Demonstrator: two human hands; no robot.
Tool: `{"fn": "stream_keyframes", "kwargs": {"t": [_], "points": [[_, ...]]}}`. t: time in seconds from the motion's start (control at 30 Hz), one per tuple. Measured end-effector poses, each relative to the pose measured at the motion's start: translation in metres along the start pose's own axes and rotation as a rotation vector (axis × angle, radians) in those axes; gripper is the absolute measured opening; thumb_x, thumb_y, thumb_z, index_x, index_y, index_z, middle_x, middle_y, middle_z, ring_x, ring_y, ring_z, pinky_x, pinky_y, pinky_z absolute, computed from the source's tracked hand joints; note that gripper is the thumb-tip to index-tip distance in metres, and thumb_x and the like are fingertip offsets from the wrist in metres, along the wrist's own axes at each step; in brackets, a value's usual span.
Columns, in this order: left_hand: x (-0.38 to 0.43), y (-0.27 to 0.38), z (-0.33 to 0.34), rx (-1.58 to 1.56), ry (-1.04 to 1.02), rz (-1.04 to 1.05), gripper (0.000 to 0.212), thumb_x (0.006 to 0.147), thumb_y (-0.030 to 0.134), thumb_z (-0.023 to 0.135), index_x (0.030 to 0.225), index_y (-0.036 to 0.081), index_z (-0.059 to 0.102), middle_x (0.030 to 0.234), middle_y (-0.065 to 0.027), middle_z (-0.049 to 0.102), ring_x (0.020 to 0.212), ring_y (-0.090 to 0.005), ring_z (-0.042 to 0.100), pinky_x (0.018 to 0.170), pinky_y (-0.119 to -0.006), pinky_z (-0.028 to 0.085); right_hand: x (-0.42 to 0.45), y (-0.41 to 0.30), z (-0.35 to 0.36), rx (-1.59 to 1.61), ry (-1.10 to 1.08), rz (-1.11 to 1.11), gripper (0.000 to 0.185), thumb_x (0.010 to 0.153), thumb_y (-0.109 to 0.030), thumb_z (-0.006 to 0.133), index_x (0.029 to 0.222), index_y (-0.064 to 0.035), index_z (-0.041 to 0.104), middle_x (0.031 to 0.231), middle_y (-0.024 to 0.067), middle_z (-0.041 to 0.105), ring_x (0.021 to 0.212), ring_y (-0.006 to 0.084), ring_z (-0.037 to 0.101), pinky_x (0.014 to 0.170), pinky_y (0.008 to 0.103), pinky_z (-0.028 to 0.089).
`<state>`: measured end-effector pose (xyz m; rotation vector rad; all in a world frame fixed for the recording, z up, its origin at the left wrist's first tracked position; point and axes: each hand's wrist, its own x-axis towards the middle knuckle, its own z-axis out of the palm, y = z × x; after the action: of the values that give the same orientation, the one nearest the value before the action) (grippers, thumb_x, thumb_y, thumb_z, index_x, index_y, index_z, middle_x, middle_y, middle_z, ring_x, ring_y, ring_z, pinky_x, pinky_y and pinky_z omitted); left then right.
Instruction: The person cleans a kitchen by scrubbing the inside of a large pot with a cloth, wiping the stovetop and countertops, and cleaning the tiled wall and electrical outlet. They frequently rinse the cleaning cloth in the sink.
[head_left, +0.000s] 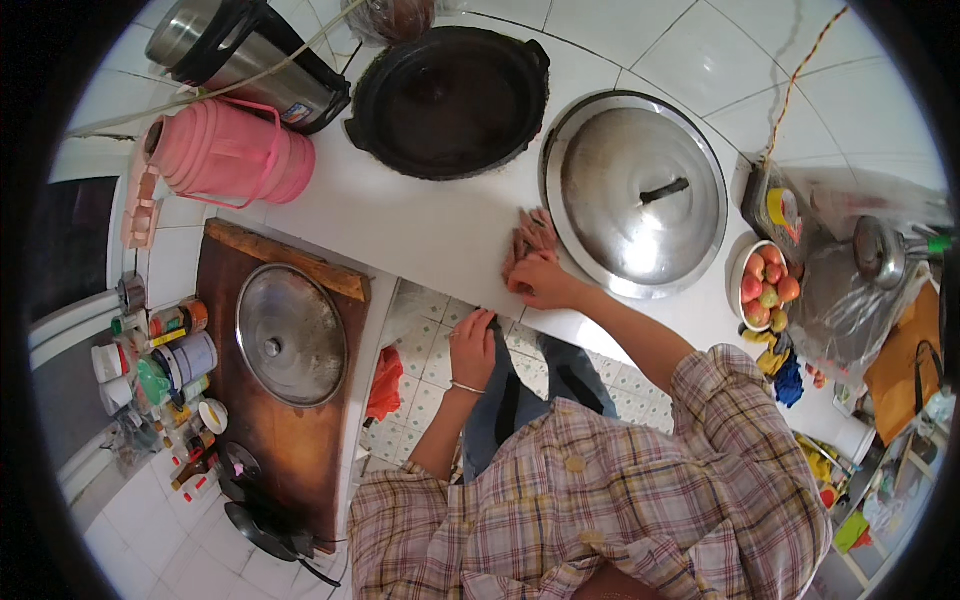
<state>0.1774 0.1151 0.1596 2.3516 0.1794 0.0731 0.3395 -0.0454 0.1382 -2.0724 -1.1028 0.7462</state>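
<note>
My right hand (541, 282) rests on the white countertop (420, 225) near its front edge. Its fingers are bunched on a crumpled pinkish-brown cloth (531, 234), part of which sticks out beyond them. Just right of the cloth lies a large round metal lid (622, 195) with a black handle. My left hand (473, 349), with a bangle at the wrist, hangs low in front of my body by the counter edge. Its fingers point forward and curve down. A dark patch shows at its fingertips, and whether it holds anything is unclear.
A black two-handled pan (450, 105) sits at the back, left of the lid. Further left are a pink thermos jug (232, 154) and a steel flask (255, 64). At right stands a bowl of tomatoes (765, 289). A lidded pot (291, 335) occupies the lower brown surface (277, 439).
</note>
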Motion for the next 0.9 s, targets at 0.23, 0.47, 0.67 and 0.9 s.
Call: {"fn": "stream_keyframes", "kwargs": {"t": [0.23, 0.47, 0.67, 0.9], "points": [[-0.020, -0.042, -0.053, -0.050, 0.092, -0.048, 0.027, 0.082, 0.004, 0.050, 0.107, 0.004, 0.057, 0.109, -0.0146, 0.055, 0.102, -0.0315, 0.052, 0.088, -0.039, 0.040, 0.046, -0.081, 0.001, -0.060, 0.645, 0.008, 0.021, 0.067, 0.001, 0.056, 0.083, -0.0127, 0.056, 0.080, 0.0040, 0.057, 0.081, 0.0239, 0.054, 0.085, 0.0424, 0.033], [-0.029, -0.064, -0.092, -0.013, 0.202, -0.121, 0.027, 0.084, 0.005, 0.050, 0.111, 0.004, 0.056, 0.113, -0.0159, 0.053, 0.100, -0.0301, 0.053, 0.084, -0.036, 0.044, 0.150, -0.070, 0.088, -0.608, 0.469, -0.180, 0.042, 0.078, -0.022, 0.057, 0.120, -0.0197, 0.051, 0.129, 0.0063, 0.043, 0.124, 0.0252, 0.034, 0.100, 0.0490, 0.024], [-0.073, -0.104, -0.103, -0.006, 0.103, -0.171, 0.027, 0.084, 0.005, 0.049, 0.110, 0.003, 0.056, 0.111, -0.0162, 0.053, 0.100, -0.0304, 0.053, 0.086, -0.036, 0.043, 0.092, -0.044, 0.081, -0.671, 0.604, 0.544, 0.052, 0.085, -0.040, 0.049, 0.133, -0.0221, 0.038, 0.140, 0.0105, 0.031, 0.131, 0.0325, 0.022, 0.101, 0.0570, 0.016], [-0.068, -0.104, -0.092, -0.025, -0.058, -0.086, 0.027, 0.083, 0.004, 0.049, 0.109, 0.003, 0.056, 0.110, -0.0165, 0.053, 0.098, -0.0320, 0.053, 0.086, -0.037, 0.042, -0.010, -0.067, 0.120, -0.462, 0.694, 0.831, 0.068, 0.085, -0.046, 0.049, 0.141, -0.0172, 0.022, 0.148, 0.0179, 0.005, 0.133, 0.0443, 0.004, 0.099, 0.0665, 0.005]]}}
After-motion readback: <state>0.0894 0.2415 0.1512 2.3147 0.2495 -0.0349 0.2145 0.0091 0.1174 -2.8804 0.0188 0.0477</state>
